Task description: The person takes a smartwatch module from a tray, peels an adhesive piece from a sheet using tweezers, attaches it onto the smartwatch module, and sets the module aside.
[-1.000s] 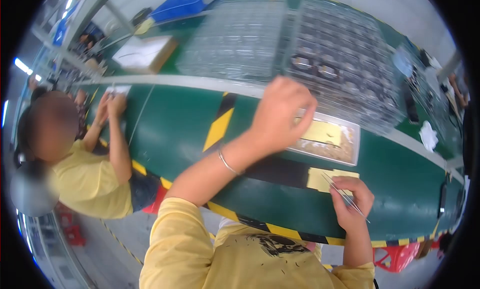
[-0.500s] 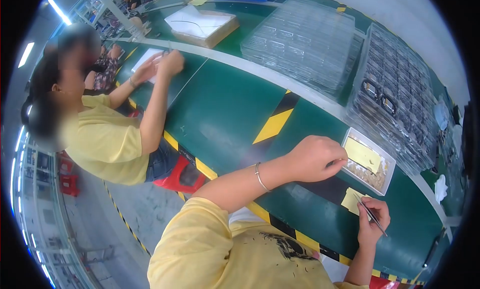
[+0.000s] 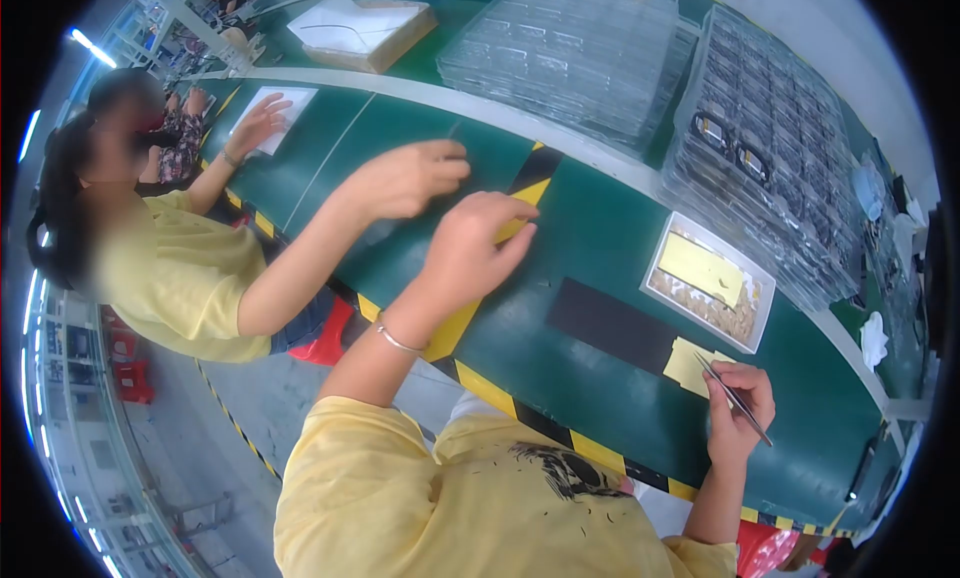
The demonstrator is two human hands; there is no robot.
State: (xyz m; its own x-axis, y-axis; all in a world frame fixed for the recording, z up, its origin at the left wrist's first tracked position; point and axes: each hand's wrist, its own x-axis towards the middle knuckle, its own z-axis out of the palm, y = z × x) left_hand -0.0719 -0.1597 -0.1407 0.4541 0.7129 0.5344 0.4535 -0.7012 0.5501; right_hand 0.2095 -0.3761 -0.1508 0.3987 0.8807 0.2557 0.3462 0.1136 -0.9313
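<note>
My left hand (image 3: pixel 478 243) is raised over the green bench beside the yellow-black tape, its thumb and fingers slightly apart and nothing visible between them. Close by it is a co-worker's hand (image 3: pixel 415 178); I cannot make out what that hand holds, if anything. In my right hand (image 3: pixel 738 408) is a pair of metal tweezers (image 3: pixel 738 400), tips pointing at the small yellow papers (image 3: pixel 687 363). These papers lie at the end of a dark strip (image 3: pixel 608 323). A white box (image 3: pixel 655 288) beyond holds a yellow card (image 3: pixel 700 268) and small tan pieces (image 3: pixel 735 325).
Stacked clear plastic trays (image 3: pixel 565 53) stand at the back. Another tray stack (image 3: pixel 770 128) carries dark framed parts. At the left, a white sheet (image 3: pixel 285 123) lies near the co-worker's other hand (image 3: pixel 258 126). A white-topped box (image 3: pixel 375 50) sits behind the bench's pale rail.
My left hand has moved left from beside the white box to the striped tape. One co-worker hand has come right, close to it. The tweezers stay in my right hand.
</note>
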